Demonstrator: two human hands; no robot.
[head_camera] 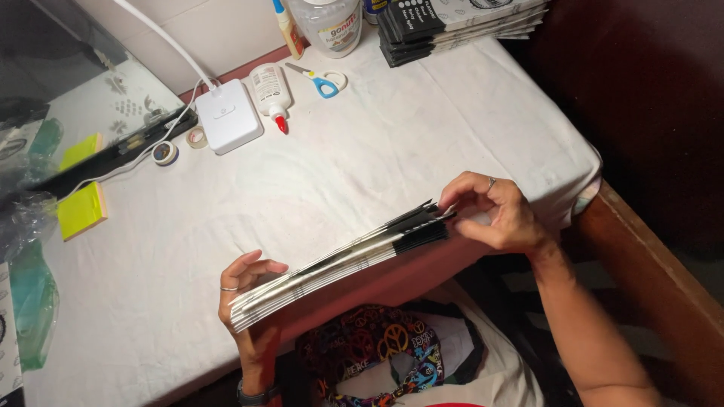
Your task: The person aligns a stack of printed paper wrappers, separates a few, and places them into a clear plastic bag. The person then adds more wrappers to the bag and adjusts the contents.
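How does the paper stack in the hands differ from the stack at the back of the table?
The held stack is off the table and tilted on edge, gripped at its ends by the left hand and right hand; the far stack lies flat, untouched, on the table. The held stack's sheets fan apart at the right end; the far stack's are squared. Both are white sheets with a black band.
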